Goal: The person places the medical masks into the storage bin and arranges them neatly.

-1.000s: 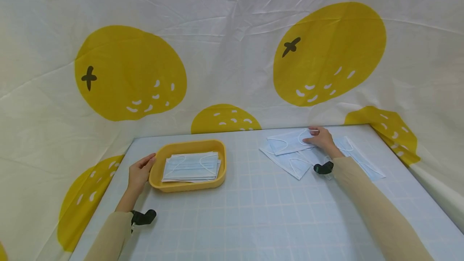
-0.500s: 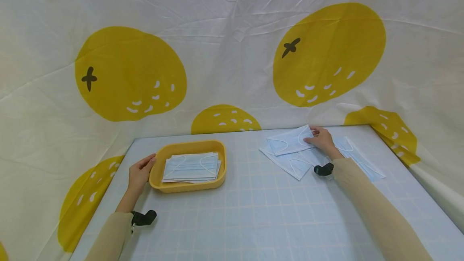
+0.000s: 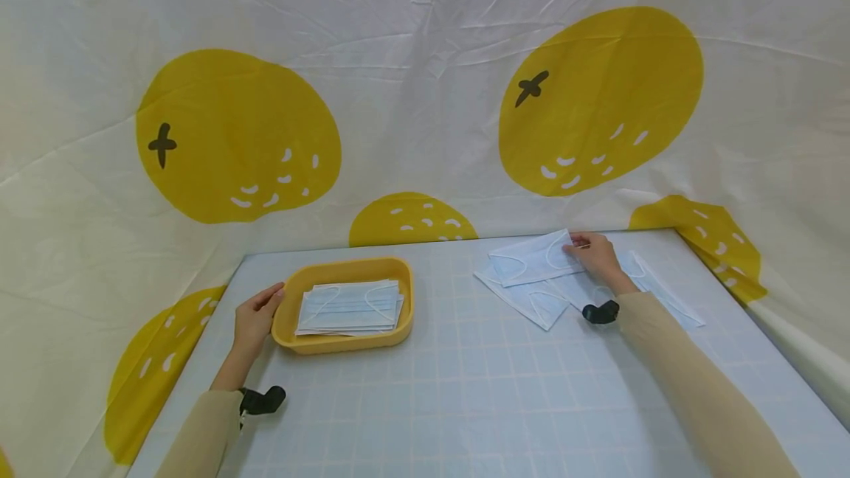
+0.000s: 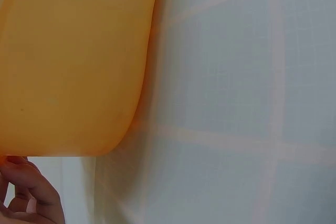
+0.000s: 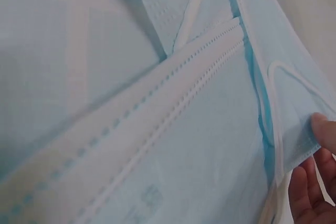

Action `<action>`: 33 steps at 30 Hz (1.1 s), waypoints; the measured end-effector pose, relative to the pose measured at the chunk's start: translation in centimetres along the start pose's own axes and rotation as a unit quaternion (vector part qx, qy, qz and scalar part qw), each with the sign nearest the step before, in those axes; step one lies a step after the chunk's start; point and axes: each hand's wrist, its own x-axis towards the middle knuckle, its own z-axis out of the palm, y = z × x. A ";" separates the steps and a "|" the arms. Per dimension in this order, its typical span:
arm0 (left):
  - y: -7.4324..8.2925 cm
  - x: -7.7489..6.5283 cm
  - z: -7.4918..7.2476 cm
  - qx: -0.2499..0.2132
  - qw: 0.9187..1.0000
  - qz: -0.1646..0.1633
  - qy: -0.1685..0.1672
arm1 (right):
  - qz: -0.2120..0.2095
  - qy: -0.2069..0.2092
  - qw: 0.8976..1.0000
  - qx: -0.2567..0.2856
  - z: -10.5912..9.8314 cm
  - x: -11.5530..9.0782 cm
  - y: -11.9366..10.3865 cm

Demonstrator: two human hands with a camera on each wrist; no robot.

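My left hand [image 3: 252, 323] is at the left end of a yellow plastic tray [image 3: 341, 346], its thumb and fingers pinching the rim. From the left wrist, the hand [image 4: 37, 190] shows just below the tray wall [image 4: 73, 72]. Inside the tray lies a stack of light blue face masks [image 3: 348, 305]. Farther right, my right hand [image 3: 600, 260] pinches the right end of one face mask [image 3: 534, 260]. In the right wrist view, thumb and fingers [image 5: 324, 132] hold that mask's corner, beside its white ear loop. It overlaps another mask [image 3: 531, 305] underneath.
More loose masks [image 3: 654, 290] lie behind and right of my right forearm, partly covered by it. The table has a pale blue checked cloth [image 3: 425, 404]. Behind its back edge hangs a white curtain [image 3: 425, 116] printed with yellow fruit.
My right hand has shifted slightly right, and its fingers have slid to the mask's right edge, whose far corner now stands out more. My left hand and the tray have stayed put.
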 end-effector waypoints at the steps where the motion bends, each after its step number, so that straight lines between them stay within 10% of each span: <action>1: 0.0 0.0 0.0 0.000 1.000 0.001 0.000 | -0.002 0.001 1.000 -0.001 -0.1 -0.1 0.0; 33: 0.2 -0.3 0.1 0.003 1.000 0.009 0.003 | 0.021 -0.053 0.996 0.065 -2.2 -3.0 -1.2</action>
